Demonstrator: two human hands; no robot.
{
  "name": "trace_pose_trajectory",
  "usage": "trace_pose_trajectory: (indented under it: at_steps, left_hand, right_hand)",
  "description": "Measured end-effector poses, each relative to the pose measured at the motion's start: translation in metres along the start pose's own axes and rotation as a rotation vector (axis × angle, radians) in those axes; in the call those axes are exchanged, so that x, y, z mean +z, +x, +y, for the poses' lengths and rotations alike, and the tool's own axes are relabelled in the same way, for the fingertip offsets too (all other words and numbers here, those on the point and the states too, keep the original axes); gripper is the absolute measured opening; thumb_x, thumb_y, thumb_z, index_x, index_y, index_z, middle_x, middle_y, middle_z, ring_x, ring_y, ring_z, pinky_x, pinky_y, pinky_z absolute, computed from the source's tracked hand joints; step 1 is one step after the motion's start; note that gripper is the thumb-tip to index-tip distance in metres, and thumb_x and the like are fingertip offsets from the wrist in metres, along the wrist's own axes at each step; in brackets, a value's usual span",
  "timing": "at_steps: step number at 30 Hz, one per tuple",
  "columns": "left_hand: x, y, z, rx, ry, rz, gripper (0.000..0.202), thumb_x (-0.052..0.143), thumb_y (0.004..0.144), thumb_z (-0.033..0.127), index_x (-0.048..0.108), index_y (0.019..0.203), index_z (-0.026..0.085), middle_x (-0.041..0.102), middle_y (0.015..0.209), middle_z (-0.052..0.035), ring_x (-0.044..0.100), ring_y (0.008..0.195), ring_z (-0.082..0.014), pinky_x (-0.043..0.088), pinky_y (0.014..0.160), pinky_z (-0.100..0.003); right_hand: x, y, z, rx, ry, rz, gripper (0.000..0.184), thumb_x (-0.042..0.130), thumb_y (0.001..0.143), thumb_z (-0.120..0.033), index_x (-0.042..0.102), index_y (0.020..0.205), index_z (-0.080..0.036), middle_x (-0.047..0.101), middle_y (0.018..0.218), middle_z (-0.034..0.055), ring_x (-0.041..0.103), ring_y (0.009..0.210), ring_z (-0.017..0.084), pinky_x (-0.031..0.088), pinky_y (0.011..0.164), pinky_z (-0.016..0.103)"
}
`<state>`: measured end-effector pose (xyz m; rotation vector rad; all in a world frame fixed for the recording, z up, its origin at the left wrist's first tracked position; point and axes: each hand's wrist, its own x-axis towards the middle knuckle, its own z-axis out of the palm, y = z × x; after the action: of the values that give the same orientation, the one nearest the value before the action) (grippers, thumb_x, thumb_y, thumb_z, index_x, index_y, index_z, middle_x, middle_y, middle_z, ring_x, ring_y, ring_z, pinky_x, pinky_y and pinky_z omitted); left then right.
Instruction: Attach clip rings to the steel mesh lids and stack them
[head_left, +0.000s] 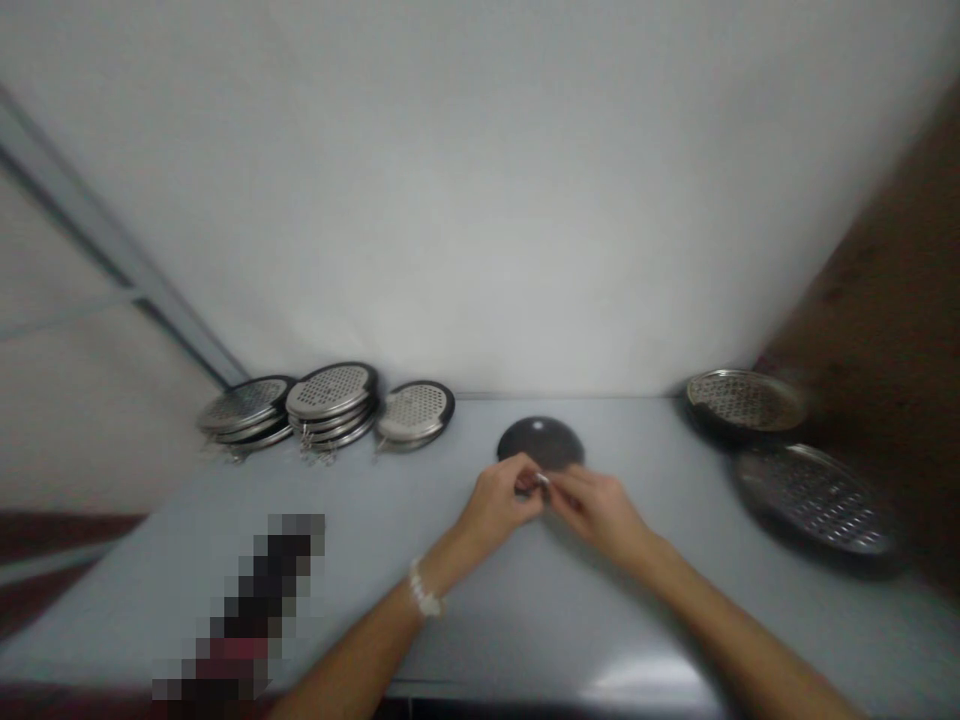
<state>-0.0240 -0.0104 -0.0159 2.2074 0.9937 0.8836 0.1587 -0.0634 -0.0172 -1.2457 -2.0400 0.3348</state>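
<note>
Metal, judging by the glint, seems to be what the small shiny piece (542, 481) is made of; it sits between the two hands, over the surface (352, 520), just on the near side of a dark round disc (538, 437). It looks light and stiff, probably hard to crush but slick and easy to drop, so a precise pinch at its opposite sides should suit it better than a whole-palm grip; blur hides its exact shape. The left hand (496, 506) has its thumb and fingers curled together on one side of the piece, and the right hand (601, 503) appears to pinch the other side between thumb and forefinger. Whether either hand also touches the disc cannot be told. That disc looks smooth and rigid, and its rim would likely give the surest hold. Both forearms come up from the bottom edge and slant inward until the fingers meet, a white band (425, 588) around the left wrist. Perforated discs in a stack (332, 392) lie well apart to the left.
</note>
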Motion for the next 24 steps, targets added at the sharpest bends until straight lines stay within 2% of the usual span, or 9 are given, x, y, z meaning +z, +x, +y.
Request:
trace_pose_trajectory:
  at_steps: [6, 12, 18, 24]
  left_hand:
    - [-0.002, 0.0005, 0.0035, -0.013, -0.051, -0.012, 0.015, 0.066, 0.073, 0.01, 0.065, 0.086, 0.018, 0.069, 0.076, 0.0009, 0.064, 0.071, -0.0146, 0.05, 0.069, -0.024]
    - [-0.0011, 0.0007, 0.002, -0.023, -0.082, -0.012, 0.017, 0.066, 0.072, 0.009, 0.066, 0.087, 0.018, 0.071, 0.079, 0.0002, 0.066, 0.074, -0.0147, 0.051, 0.073, -0.024]
    - [-0.001, 0.0003, 0.0025, -0.013, -0.06, 0.0, 0.016, 0.066, 0.072, 0.008, 0.066, 0.084, 0.017, 0.069, 0.076, 0.0009, 0.064, 0.071, -0.0141, 0.049, 0.069, -0.022]
    - [-0.0003, 0.0003, -0.0008, 0.026, 0.011, 0.009, 0.019, 0.066, 0.072, 0.005, 0.071, 0.085, 0.018, 0.073, 0.079, -0.0006, 0.066, 0.073, -0.0153, 0.05, 0.072, -0.024]
  right_hand:
    - [0.001, -0.0014, -0.0004, -0.038, 0.051, -0.01, 0.031, 0.047, 0.098, -0.027, 0.072, 0.117, -0.022, 0.067, 0.08, 0.0071, 0.059, 0.069, 0.017, 0.046, 0.066, 0.029]
    - [0.0022, -0.0019, 0.0005, -0.105, -0.05, -0.036, 0.03, 0.047, 0.097, -0.023, 0.074, 0.109, -0.019, 0.065, 0.08, 0.0087, 0.059, 0.07, 0.018, 0.045, 0.065, 0.029]
    - [0.0035, -0.0022, 0.0016, -0.146, -0.122, -0.039, 0.03, 0.046, 0.097, -0.021, 0.071, 0.114, -0.017, 0.066, 0.082, 0.0094, 0.059, 0.072, 0.018, 0.046, 0.065, 0.029]
    - [0.0039, -0.0019, 0.0008, -0.16, -0.165, -0.042, 0.029, 0.046, 0.098, -0.02, 0.072, 0.109, -0.016, 0.066, 0.08, 0.0094, 0.06, 0.071, 0.019, 0.047, 0.065, 0.03]
